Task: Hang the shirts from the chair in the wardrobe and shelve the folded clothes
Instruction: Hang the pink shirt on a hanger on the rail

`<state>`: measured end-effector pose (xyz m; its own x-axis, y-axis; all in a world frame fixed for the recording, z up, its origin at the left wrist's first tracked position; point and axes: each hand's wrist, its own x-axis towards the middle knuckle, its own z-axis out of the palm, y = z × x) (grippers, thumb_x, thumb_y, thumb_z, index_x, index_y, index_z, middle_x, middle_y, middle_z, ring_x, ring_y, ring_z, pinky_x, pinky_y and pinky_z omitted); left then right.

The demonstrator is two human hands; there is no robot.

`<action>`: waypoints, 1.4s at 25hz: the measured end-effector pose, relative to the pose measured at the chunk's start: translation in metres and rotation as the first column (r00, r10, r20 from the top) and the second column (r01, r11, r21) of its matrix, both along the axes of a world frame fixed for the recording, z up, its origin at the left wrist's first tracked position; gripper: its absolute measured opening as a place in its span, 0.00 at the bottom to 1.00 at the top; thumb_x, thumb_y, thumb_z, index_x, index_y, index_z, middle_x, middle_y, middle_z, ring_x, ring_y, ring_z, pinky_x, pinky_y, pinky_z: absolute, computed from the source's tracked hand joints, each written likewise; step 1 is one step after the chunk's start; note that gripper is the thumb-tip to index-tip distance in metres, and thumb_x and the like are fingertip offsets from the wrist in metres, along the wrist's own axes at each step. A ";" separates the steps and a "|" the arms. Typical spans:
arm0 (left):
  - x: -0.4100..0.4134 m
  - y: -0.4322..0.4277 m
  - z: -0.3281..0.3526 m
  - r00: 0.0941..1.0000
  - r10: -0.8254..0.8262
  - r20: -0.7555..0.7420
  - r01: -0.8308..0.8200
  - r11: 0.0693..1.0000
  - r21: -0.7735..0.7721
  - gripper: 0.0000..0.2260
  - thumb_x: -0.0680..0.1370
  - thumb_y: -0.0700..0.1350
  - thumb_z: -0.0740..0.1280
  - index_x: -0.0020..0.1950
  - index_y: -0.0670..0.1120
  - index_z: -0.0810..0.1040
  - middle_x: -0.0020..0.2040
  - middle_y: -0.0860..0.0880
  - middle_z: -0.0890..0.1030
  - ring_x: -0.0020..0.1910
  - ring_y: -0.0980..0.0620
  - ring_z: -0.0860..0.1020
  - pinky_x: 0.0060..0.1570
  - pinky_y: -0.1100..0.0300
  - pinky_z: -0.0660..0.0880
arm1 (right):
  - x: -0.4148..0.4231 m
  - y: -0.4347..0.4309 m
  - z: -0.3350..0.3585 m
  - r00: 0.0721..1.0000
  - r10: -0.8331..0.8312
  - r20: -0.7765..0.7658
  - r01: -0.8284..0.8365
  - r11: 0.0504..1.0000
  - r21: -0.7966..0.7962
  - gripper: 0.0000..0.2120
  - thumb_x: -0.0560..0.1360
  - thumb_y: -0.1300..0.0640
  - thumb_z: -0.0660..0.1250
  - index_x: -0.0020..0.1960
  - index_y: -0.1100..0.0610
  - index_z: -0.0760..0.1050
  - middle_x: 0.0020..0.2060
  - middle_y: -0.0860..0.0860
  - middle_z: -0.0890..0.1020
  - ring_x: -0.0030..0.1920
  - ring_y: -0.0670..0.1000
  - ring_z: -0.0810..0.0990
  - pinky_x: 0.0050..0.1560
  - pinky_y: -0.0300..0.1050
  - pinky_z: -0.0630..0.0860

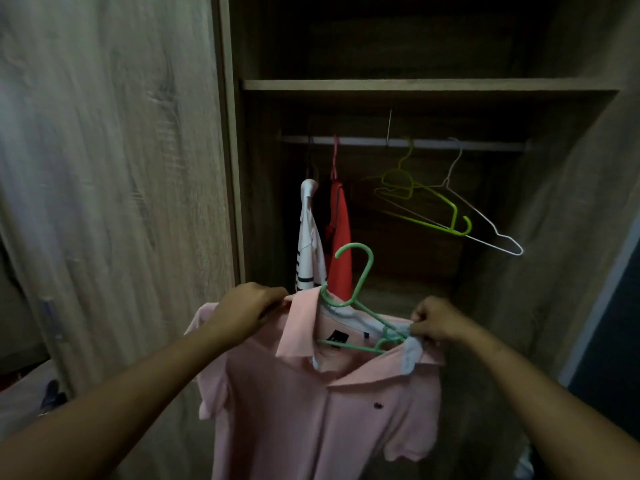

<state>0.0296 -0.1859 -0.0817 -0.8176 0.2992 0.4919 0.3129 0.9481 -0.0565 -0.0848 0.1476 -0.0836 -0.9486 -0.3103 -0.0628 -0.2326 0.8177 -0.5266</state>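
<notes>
Upper compartment above shelf point(415, 85): dark, contents not discernible. Bottom hem of pink polo shirt point(311, 410) cut off by frame edge; wardrobe floor hidden behind it. Blurred dark shapes at lower left, unidentifiable. Hanger under white striped shirt point(309, 237) barely visible against dark back panel.

Inside wardrobe point(571, 237), on rail point(450, 144): white striped shirt at left, red shirt point(340, 233) just beside it. Well apart to the right, bare yellow-green hanger point(433, 198) and white wire hanger point(485, 220), tilted, overlapping.

Pink polo shirt held up before open wardrobe, below rail, on green hanger point(364, 278); hook free, not on rail. Left grip point(247, 304) pinched on shoulder fabric beside collar. Right grip point(438, 322) clamped on green hanger's arm end and collar.
</notes>
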 end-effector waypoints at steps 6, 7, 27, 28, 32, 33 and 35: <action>0.006 -0.001 0.001 0.963 0.268 -0.023 -0.269 0.962 -0.036 0.06 0.78 0.47 0.61 0.49 0.49 0.76 0.43 0.45 0.82 0.43 0.43 0.81 0.36 0.55 0.69 | 0.021 -0.018 0.021 0.935 -0.108 -0.337 0.007 0.957 -0.289 0.06 0.69 0.62 0.71 0.35 0.55 0.77 0.34 0.53 0.80 0.36 0.51 0.79 0.36 0.46 0.77; 0.006 0.000 0.001 0.958 0.285 -0.043 -0.286 0.958 -0.029 0.06 0.78 0.47 0.61 0.50 0.49 0.76 0.43 0.46 0.82 0.43 0.44 0.81 0.35 0.56 0.68 | 0.024 -0.020 0.026 0.931 -0.082 -0.355 -0.042 0.944 -0.327 0.07 0.70 0.62 0.70 0.35 0.55 0.77 0.34 0.53 0.80 0.36 0.51 0.79 0.36 0.47 0.77; -0.073 0.030 0.054 0.914 -0.406 0.010 0.344 0.789 0.509 0.19 0.75 0.60 0.61 0.54 0.49 0.82 0.47 0.55 0.84 0.47 0.57 0.81 0.46 0.63 0.76 | 0.042 0.065 0.106 0.903 0.386 -0.192 -0.419 0.890 -0.182 0.16 0.71 0.48 0.70 0.52 0.59 0.79 0.48 0.55 0.82 0.50 0.52 0.82 0.50 0.47 0.79; -0.080 0.039 0.058 0.904 -0.427 0.027 0.354 0.781 0.515 0.16 0.75 0.60 0.61 0.53 0.53 0.81 0.47 0.56 0.83 0.48 0.58 0.80 0.47 0.65 0.75 | 0.048 0.072 0.106 0.921 0.373 -0.112 -0.390 0.877 -0.281 0.13 0.73 0.54 0.69 0.53 0.60 0.78 0.49 0.56 0.83 0.50 0.52 0.83 0.49 0.46 0.80; -0.117 0.073 0.074 0.916 -0.401 0.010 0.355 0.822 0.446 0.18 0.80 0.59 0.51 0.64 0.57 0.72 0.64 0.52 0.73 0.62 0.58 0.72 0.62 0.64 0.66 | 0.063 0.097 0.109 0.966 0.252 -0.052 -0.251 0.879 -0.404 0.13 0.73 0.56 0.67 0.56 0.59 0.77 0.50 0.54 0.84 0.51 0.52 0.83 0.47 0.45 0.81; -0.127 0.079 0.078 0.939 -0.341 0.037 0.304 0.877 0.372 0.18 0.82 0.55 0.50 0.69 0.56 0.69 0.68 0.52 0.69 0.65 0.57 0.69 0.65 0.62 0.63 | 0.066 0.103 0.112 0.971 0.234 -0.049 -0.233 0.882 -0.409 0.15 0.71 0.54 0.68 0.56 0.58 0.77 0.50 0.53 0.84 0.51 0.51 0.83 0.46 0.44 0.80; -0.146 0.085 0.082 0.976 -0.187 0.112 0.175 0.978 0.111 0.18 0.82 0.52 0.50 0.71 0.54 0.66 0.71 0.53 0.66 0.67 0.54 0.67 0.65 0.58 0.64 | 0.068 0.113 0.117 0.979 0.195 -0.062 -0.203 0.895 -0.396 0.15 0.70 0.54 0.68 0.55 0.58 0.77 0.50 0.53 0.84 0.50 0.50 0.83 0.45 0.42 0.80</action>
